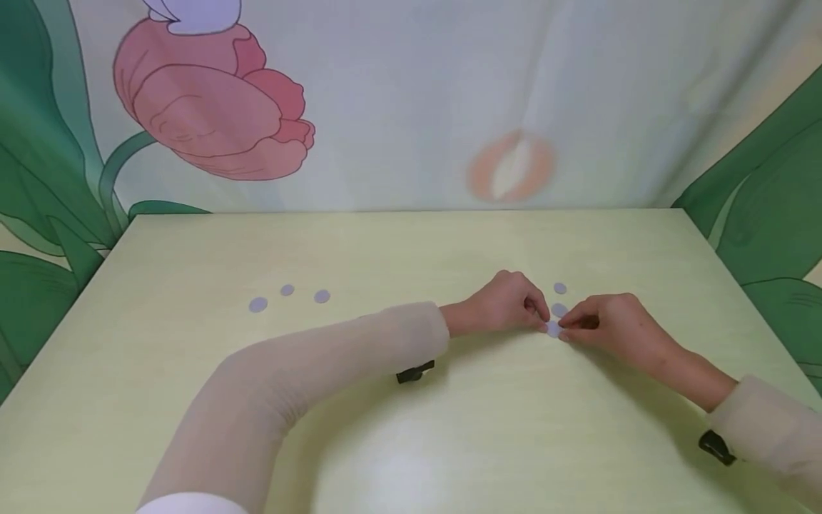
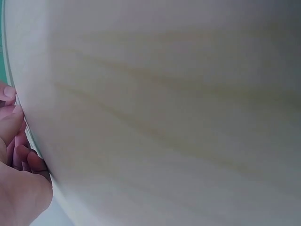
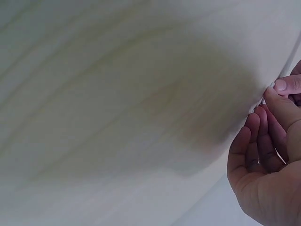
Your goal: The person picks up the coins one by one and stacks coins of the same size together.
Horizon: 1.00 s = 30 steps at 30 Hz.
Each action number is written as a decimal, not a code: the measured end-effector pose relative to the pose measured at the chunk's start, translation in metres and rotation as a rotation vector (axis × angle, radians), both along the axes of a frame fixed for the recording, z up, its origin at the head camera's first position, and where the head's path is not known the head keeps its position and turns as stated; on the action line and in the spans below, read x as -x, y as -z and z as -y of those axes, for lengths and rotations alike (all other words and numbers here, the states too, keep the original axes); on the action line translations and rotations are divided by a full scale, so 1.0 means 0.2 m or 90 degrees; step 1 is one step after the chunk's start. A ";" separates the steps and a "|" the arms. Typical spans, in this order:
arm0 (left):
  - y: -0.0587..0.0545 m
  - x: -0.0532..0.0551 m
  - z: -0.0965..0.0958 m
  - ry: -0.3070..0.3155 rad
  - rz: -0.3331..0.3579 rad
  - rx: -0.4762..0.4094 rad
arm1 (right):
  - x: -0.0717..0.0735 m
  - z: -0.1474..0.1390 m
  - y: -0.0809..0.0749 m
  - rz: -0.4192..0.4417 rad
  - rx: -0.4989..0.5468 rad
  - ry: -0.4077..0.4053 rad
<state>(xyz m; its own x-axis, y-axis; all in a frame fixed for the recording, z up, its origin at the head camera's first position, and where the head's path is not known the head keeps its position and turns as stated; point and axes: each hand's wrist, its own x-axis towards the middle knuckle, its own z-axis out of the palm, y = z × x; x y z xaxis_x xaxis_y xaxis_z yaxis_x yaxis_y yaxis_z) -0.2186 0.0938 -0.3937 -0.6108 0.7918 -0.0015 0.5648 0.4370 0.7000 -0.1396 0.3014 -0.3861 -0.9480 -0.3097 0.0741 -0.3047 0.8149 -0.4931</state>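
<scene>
A small pale lilac disc (image 1: 554, 329) lies between my two hands, right of the middle of the table. My left hand (image 1: 504, 303) pinches its left edge between thumb and forefinger. From the other side, the fingertips of my right hand (image 1: 626, 328) grip its right edge. Just behind it sits a second lilac disc (image 1: 559, 310), partly overlapped by the right fingers, and farther back a third, smaller disc (image 1: 560, 288). In the right wrist view a pale sliver shows at the meeting fingertips of the right hand (image 3: 273, 188); the left wrist view catches the left hand (image 2: 23, 193) at its edge.
Three more lilac discs, a left one (image 1: 258, 305), a middle one (image 1: 287, 290) and a right one (image 1: 322, 296), lie on the table's left half. The pale wooden tabletop (image 1: 398, 250) ends at a printed curtain (image 1: 398, 107). My left forearm crosses the table.
</scene>
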 end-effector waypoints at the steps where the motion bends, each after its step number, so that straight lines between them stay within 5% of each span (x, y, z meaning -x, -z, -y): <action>1: 0.00 0.00 0.00 0.002 0.000 0.001 | 0.00 0.00 0.00 0.002 0.000 0.001; 18: -0.01 0.04 0.13 -0.003 -0.005 -0.003 | 0.08 0.16 -0.01 -0.038 -0.024 -0.043; 30: -0.02 0.07 0.33 -0.053 -0.003 0.013 | 0.20 0.33 -0.01 0.020 0.004 -0.060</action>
